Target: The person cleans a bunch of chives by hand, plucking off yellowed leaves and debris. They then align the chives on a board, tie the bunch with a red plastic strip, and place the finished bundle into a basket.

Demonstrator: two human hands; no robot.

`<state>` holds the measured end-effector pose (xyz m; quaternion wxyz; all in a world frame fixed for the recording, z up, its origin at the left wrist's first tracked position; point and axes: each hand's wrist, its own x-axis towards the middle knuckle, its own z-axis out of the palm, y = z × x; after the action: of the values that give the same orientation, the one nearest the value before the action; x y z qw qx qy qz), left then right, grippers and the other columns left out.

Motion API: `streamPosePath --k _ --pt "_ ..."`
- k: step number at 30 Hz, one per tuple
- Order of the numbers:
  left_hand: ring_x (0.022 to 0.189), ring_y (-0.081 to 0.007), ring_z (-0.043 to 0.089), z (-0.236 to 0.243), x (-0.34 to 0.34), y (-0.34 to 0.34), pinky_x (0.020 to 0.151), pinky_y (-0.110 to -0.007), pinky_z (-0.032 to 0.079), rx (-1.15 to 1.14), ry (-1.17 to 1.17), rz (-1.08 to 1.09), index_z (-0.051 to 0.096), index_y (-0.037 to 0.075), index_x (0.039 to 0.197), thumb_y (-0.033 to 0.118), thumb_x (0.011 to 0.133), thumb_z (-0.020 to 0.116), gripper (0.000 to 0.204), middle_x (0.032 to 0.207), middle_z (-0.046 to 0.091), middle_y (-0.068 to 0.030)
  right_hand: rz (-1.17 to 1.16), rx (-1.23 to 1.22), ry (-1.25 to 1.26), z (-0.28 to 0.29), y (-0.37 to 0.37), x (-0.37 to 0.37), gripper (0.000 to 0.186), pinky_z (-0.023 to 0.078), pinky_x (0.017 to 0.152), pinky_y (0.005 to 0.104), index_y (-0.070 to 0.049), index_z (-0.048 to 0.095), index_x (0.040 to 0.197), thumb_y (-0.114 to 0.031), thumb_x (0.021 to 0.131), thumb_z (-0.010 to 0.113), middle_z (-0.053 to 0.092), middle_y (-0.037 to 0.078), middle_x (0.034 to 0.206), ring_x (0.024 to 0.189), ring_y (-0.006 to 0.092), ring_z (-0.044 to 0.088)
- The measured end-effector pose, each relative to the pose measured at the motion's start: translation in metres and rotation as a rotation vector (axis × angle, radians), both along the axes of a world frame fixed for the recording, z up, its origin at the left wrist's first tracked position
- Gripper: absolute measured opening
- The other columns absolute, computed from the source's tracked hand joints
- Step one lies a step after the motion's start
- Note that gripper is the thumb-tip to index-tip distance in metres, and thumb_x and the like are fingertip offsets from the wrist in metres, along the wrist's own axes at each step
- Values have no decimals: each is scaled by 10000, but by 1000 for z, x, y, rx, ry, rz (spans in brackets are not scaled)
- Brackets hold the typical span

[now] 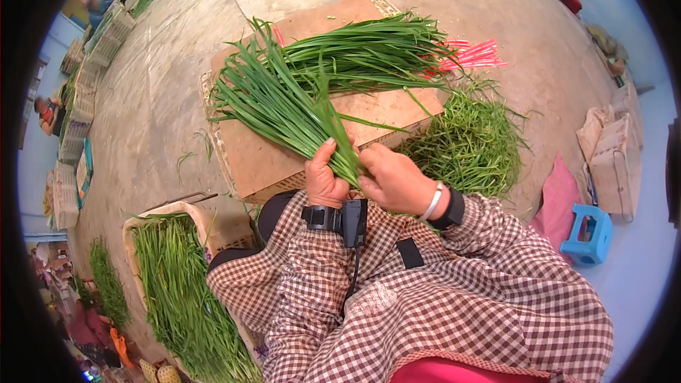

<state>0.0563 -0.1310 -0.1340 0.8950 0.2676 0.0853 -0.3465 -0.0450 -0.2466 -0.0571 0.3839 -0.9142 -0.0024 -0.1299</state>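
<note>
My left hand [325, 179] is wrapped round the lower end of a bunch of long green chives [280, 110]. The leaves fan out up and left over a brown board [266, 167]. Against the same end of the bunch, my right hand [397, 176] is closed, its thumb and fingers pinching some of the chives; the exact stalks are partly hidden. One part of the leaves above the hands is blurred. Behind the held bunch, a thick pile of chives [376, 50] lies across the board. Red-and-pink strips [475, 55] stick out by its right end.
Loose green trimmings [472, 142] are heaped right of the board. A lined basket [206, 223] full of chives stands at my left. A blue stool [589, 234] and a pale crate [613, 163] are at the right. Stacked crates [81, 110] line the left wall, with people nearby.
</note>
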Motion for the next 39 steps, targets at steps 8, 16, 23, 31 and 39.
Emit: streamPosePath --k 8,16,23,31,39 --pt "926 -216 628 0 -4 -5 820 -346 535 142 -137 63 591 -34 1075 26 881 589 203 1026 644 -124 -179 53 -15 -14 8 9 306 483 618 379 8 546 1021 -115 770 673 594 146 825 702 294 611" --pt "853 -217 636 11 -7 -13 763 -334 551 142 -155 111 575 -21 1100 -7 868 598 234 1006 647 -114 -262 469 161 -21 -3 8 229 450 570 294 27 604 912 -138 780 692 570 73 683 617 133 524" --pt "826 -208 630 3 -7 -17 713 -334 556 191 -198 173 585 -11 1070 4 859 625 216 944 643 -89 -210 357 125 -27 -11 20 219 446 576 289 29 589 900 -127 782 688 568 55 707 631 120 530" --pt "799 -186 620 -4 -2 -12 641 -312 556 63 -41 48 546 -18 1041 -17 835 638 225 919 631 -98 -128 956 -59 -19 -5 -4 101 493 769 234 14 566 983 19 897 514 623 37 893 824 87 586" --pt "853 -208 634 -9 -1 -7 718 -350 562 71 -21 62 550 -18 1077 15 865 611 223 967 638 -110 11 1381 -93 11 -29 -29 141 506 705 259 33 565 1020 -35 904 521 627 92 883 750 146 612"
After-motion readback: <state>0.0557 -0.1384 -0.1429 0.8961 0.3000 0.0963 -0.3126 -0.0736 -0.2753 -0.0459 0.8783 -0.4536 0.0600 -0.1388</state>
